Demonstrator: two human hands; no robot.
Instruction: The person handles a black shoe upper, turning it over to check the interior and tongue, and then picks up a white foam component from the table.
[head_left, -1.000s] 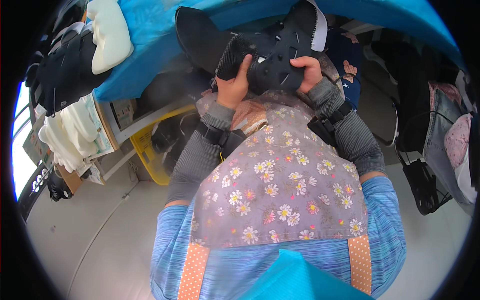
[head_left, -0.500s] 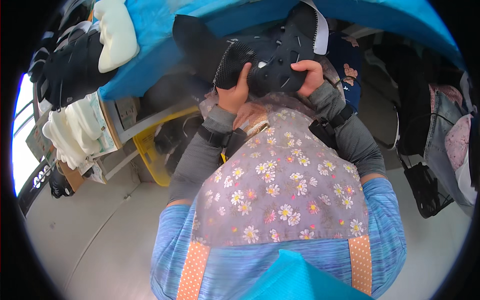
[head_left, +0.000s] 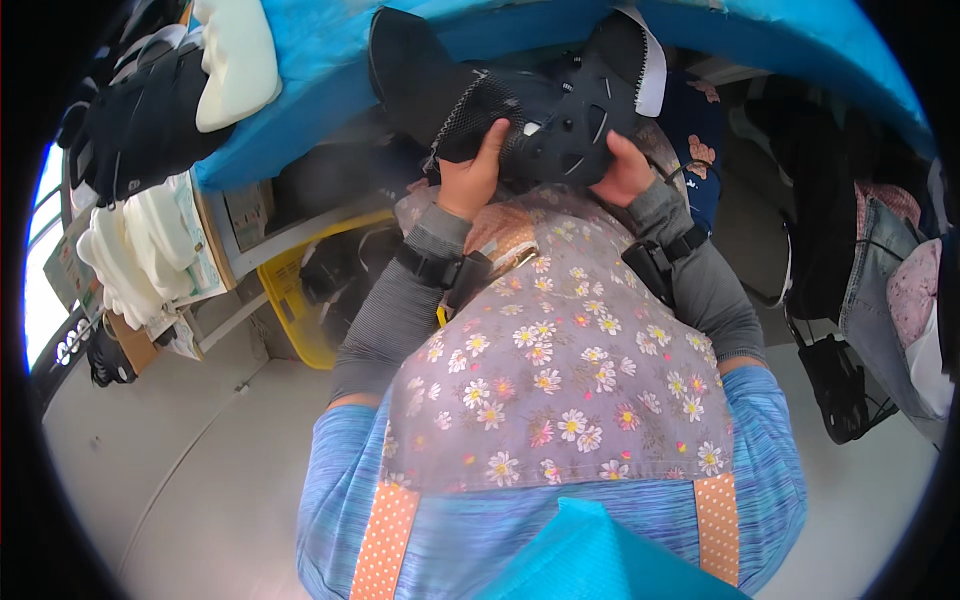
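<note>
Flanking a black fabric piece (head_left: 545,140), both hands (head_left: 466,187): left gripping, thumb (head_left: 492,145) on top; right's hold unclear.

Left fingers (head_left: 491,145): clasped, thumb up | right fingers (head_left: 623,154): thumb up | forearms (head_left: 385,305): angled inward

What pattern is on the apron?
White and pink flowers on greyish purple; the apron shows best in the head view.

Black fabric piece (head_left: 560,145) between both hands (head_left: 468,185), above floral apron (head_left: 560,375)
</note>
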